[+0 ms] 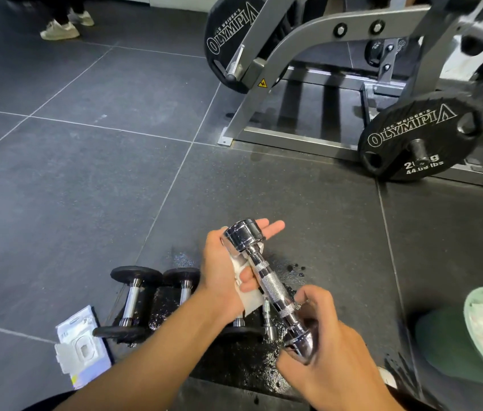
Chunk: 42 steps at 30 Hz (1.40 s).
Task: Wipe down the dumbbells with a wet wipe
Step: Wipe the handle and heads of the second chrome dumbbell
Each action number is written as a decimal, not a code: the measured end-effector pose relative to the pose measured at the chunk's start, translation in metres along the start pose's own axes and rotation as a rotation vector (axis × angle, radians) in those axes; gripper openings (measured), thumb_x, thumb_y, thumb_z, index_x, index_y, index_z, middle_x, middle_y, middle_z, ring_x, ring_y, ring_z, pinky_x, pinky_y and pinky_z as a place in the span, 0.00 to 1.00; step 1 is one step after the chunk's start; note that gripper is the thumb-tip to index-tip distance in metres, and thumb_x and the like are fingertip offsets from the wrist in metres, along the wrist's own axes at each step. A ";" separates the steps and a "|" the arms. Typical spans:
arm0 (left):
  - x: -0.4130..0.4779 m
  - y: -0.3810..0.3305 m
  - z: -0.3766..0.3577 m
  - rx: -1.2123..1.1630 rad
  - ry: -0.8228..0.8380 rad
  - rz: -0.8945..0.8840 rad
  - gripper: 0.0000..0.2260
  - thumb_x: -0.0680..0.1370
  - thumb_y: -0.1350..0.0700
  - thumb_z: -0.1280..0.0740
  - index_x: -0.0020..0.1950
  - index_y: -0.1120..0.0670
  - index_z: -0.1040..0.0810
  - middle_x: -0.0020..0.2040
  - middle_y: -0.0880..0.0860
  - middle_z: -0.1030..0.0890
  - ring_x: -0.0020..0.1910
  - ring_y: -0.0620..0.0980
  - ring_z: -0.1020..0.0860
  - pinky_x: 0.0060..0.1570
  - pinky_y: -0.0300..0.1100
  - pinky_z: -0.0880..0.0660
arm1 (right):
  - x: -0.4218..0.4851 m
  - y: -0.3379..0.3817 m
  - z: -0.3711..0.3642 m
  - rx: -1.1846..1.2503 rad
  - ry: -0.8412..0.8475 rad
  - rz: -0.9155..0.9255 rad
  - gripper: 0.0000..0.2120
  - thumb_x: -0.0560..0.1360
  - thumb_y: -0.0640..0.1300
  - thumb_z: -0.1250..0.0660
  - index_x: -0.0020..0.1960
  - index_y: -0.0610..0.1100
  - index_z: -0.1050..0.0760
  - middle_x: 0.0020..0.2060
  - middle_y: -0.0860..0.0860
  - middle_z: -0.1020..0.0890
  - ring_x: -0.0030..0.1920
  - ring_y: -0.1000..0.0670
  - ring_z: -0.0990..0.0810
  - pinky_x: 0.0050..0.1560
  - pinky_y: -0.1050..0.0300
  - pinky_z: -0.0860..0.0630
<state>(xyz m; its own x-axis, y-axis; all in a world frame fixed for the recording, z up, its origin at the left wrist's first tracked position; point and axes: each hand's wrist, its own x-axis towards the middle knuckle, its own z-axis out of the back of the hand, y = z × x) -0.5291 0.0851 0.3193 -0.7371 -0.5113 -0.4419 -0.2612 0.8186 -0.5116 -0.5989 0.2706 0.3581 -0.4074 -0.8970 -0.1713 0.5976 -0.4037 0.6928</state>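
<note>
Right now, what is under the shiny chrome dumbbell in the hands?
A white wet wipe lies under the shiny chrome dumbbell, on the palm of the left hand, whose thumb pins it. The right hand grips the near head. The far head covers the rest of the wipe.

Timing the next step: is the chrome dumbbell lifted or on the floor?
Lifted: right hand grips the chrome dumbbell at its near end, left hand holds the wet wipe against it.
</note>
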 end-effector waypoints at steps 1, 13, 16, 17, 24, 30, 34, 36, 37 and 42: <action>-0.001 0.003 -0.003 -0.019 -0.025 0.012 0.27 0.81 0.47 0.50 0.71 0.61 0.25 0.67 0.59 0.16 0.16 0.45 0.38 0.21 0.35 0.49 | 0.001 -0.002 -0.002 -0.055 -0.025 0.004 0.30 0.67 0.60 0.32 0.58 0.68 0.49 0.40 0.55 0.19 0.40 0.59 0.21 0.39 0.63 0.27; -0.013 0.048 -0.006 0.691 -0.302 0.284 0.25 0.85 0.35 0.46 0.48 0.54 0.22 0.29 0.53 0.26 0.24 0.50 0.31 0.26 0.38 0.42 | 0.020 0.002 -0.008 0.467 0.088 -0.380 0.25 0.66 0.46 0.24 0.55 0.56 0.35 0.31 0.57 0.19 0.26 0.55 0.31 0.33 0.58 0.35; -0.012 0.057 0.010 0.870 -0.293 0.433 0.22 0.85 0.39 0.45 0.48 0.54 0.25 0.32 0.53 0.24 0.26 0.48 0.33 0.27 0.37 0.43 | 0.025 -0.022 -0.025 0.699 0.119 -0.590 0.30 0.56 0.47 0.25 0.55 0.47 0.33 0.32 0.50 0.21 0.28 0.50 0.34 0.29 0.57 0.39; -0.014 0.058 0.014 0.924 -0.277 0.488 0.21 0.85 0.40 0.46 0.48 0.55 0.25 0.31 0.52 0.24 0.24 0.47 0.35 0.26 0.35 0.44 | 0.026 -0.031 -0.033 0.749 0.117 -0.655 0.30 0.54 0.46 0.26 0.54 0.45 0.32 0.32 0.48 0.21 0.28 0.49 0.31 0.28 0.58 0.40; -0.014 0.056 0.034 1.085 -0.282 0.554 0.25 0.83 0.39 0.43 0.61 0.58 0.21 0.49 0.57 0.12 0.22 0.46 0.37 0.26 0.35 0.44 | 0.020 -0.089 -0.078 0.909 0.077 -0.910 0.22 0.65 0.36 0.27 0.54 0.42 0.34 0.29 0.42 0.23 0.29 0.43 0.25 0.23 0.62 0.40; -0.015 0.037 0.033 0.988 -0.240 0.475 0.22 0.86 0.42 0.44 0.62 0.58 0.21 0.48 0.54 0.10 0.23 0.46 0.38 0.25 0.37 0.45 | 0.059 -0.135 -0.092 0.793 0.022 -0.913 0.16 0.69 0.38 0.29 0.49 0.44 0.35 0.25 0.49 0.32 0.20 0.52 0.35 0.24 0.63 0.41; -0.009 0.025 0.033 0.867 -0.238 0.384 0.25 0.87 0.39 0.46 0.61 0.57 0.20 0.49 0.54 0.10 0.22 0.46 0.39 0.24 0.37 0.46 | 0.102 -0.176 -0.108 0.691 -0.041 -0.843 0.18 0.71 0.38 0.29 0.51 0.45 0.37 0.31 0.47 0.29 0.25 0.52 0.36 0.22 0.61 0.40; -0.003 0.018 0.034 0.771 -0.254 0.328 0.26 0.87 0.39 0.46 0.62 0.58 0.20 0.51 0.55 0.10 0.21 0.46 0.38 0.24 0.37 0.45 | 0.118 -0.199 -0.118 0.635 -0.054 -0.795 0.18 0.71 0.38 0.29 0.52 0.45 0.37 0.30 0.49 0.29 0.27 0.52 0.36 0.25 0.57 0.38; 0.000 0.014 0.034 0.715 -0.266 0.300 0.25 0.87 0.39 0.46 0.62 0.58 0.20 0.51 0.56 0.11 0.21 0.46 0.38 0.24 0.36 0.44 | 0.125 -0.207 -0.121 0.607 -0.060 -0.774 0.18 0.71 0.38 0.29 0.52 0.45 0.37 0.29 0.50 0.29 0.27 0.52 0.36 0.26 0.57 0.37; 0.011 0.007 0.031 0.594 -0.324 0.251 0.25 0.87 0.40 0.45 0.64 0.58 0.20 0.53 0.57 0.11 0.23 0.49 0.34 0.24 0.36 0.37 | 0.133 -0.250 -0.153 0.408 -0.043 -0.712 0.17 0.77 0.40 0.30 0.57 0.42 0.38 0.34 0.50 0.28 0.30 0.52 0.33 0.30 0.58 0.34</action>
<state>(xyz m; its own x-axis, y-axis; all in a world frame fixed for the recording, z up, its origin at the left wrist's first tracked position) -0.5198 0.0773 0.2877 -0.4848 -0.4536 -0.7478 0.3426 0.6881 -0.6396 -0.6965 0.2248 0.0547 -0.6253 -0.4399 -0.6446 -0.1083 -0.7691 0.6299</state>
